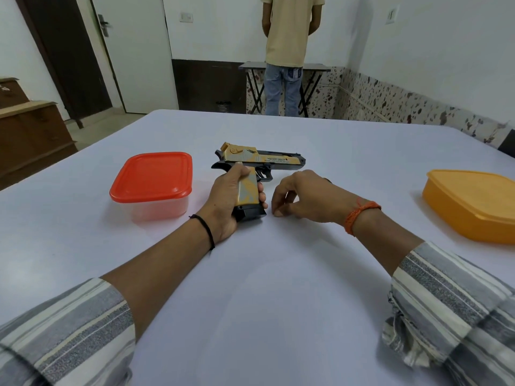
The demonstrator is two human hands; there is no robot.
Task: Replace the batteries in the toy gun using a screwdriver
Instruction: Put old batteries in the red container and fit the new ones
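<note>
Head camera view, looking forward and down at a white-covered surface (278,274). A toy gun (257,164), black with yellow and grey patterned panels, lies on its side near the middle of the surface, barrel pointing right and handle toward the viewer. The left hand (228,196) is wrapped around the gun's handle, thumb on the left side and fingertips showing at the right edge, the heel of the hand against the surface. This grip is curled closed on the handle, just above its black base. The right hand (301,195) sits just beside the handle's base, to the right, not touching the gun. Its fingers (278,200) curl loosely downward with the tips at the surface; whether they pinch anything small cannot be told. An orange thread band circles the right wrist, a black band the left. Both forearms come from striped grey and white sleeves.

Left of the gun stands a clear container with a red lid (153,174). At the far right edge lies a yellow container (473,201). Beyond the surface a person in a beige shirt and jeans (287,51) stands facing away at a small folding table (315,68).
</note>
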